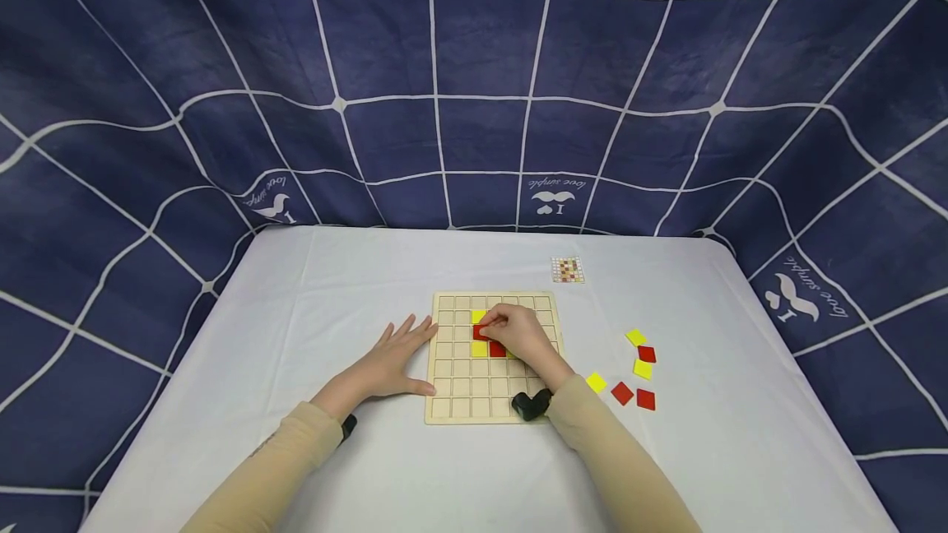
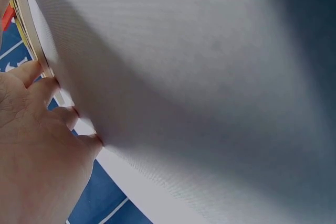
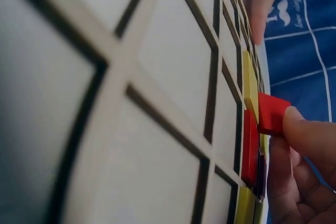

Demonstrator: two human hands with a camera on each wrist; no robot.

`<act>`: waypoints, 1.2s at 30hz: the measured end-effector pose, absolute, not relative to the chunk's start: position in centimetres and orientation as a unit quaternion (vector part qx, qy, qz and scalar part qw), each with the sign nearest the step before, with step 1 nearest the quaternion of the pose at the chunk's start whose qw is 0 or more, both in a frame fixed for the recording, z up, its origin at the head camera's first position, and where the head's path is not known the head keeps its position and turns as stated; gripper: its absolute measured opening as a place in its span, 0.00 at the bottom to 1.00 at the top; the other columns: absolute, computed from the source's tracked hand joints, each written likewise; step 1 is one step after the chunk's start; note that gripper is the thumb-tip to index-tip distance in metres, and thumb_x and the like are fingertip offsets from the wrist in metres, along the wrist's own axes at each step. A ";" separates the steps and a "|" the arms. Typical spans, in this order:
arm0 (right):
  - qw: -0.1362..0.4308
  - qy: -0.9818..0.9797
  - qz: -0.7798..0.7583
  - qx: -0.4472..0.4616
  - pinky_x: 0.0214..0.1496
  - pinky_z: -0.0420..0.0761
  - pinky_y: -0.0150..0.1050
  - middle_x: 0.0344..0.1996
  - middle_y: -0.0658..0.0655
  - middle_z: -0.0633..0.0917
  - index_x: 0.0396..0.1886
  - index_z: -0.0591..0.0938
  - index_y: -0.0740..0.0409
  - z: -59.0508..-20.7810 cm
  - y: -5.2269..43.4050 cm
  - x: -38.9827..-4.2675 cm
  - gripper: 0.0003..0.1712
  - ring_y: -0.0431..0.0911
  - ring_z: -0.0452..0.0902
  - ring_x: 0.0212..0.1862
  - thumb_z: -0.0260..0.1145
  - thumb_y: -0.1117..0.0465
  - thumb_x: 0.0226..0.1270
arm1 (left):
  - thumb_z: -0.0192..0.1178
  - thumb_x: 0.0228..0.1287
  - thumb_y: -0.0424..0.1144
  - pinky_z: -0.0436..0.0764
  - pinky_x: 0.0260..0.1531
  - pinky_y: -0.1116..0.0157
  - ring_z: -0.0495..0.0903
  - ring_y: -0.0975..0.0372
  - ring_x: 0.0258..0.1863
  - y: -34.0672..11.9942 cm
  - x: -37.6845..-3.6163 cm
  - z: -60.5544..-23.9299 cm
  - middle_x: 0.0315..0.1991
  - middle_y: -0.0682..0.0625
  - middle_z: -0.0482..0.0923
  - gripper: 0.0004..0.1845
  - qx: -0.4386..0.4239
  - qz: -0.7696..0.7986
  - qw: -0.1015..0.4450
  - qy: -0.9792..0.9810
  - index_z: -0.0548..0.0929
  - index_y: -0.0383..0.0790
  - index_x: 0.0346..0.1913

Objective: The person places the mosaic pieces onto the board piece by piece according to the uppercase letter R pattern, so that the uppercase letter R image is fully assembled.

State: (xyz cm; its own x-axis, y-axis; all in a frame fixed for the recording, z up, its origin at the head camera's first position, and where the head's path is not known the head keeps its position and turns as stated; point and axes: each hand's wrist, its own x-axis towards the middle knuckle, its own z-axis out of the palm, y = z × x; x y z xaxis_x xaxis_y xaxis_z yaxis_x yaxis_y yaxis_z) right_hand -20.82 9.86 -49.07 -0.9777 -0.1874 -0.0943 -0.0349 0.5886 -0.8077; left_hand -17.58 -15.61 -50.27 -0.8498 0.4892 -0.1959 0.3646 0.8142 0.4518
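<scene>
A light wooden grid board (image 1: 452, 387) lies on the table. Between thumb and fingers, my right hand (image 1: 522, 336) pinches a red square tile (image 3: 272, 114), tilted over the upper middle of the board. Close by, a yellow tile (image 1: 479, 349) and another red tile (image 1: 497, 349) sit in grid cells. A further yellow tile (image 1: 477, 316) lies above the pinched one, and the right hand partly hides others. My left hand (image 1: 388, 364) has its fingers spread flat by the board's left edge; in the left wrist view its fingertips (image 2: 94, 139) rest on the white cloth.
Several loose tiles lie right of the board, among them a yellow tile (image 1: 636, 337) and a red tile (image 1: 646, 399). A small patterned grid card (image 1: 568, 270) lies beyond the board. Blue checked cloth (image 1: 481, 138) hangs around the white table (image 1: 355, 278).
</scene>
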 end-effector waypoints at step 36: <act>0.063 0.912 -0.405 0.022 0.38 0.80 0.33 0.43 0.59 0.86 0.51 0.84 0.60 -46.5 23.1 -18.6 0.15 0.47 0.80 0.39 0.67 0.59 0.68 | 0.71 0.45 0.67 0.39 0.76 0.41 0.39 0.46 0.80 -15.6 -17.6 -49.9 0.80 0.45 0.47 0.61 0.227 0.202 0.164 0.938 0.56 0.41 0.78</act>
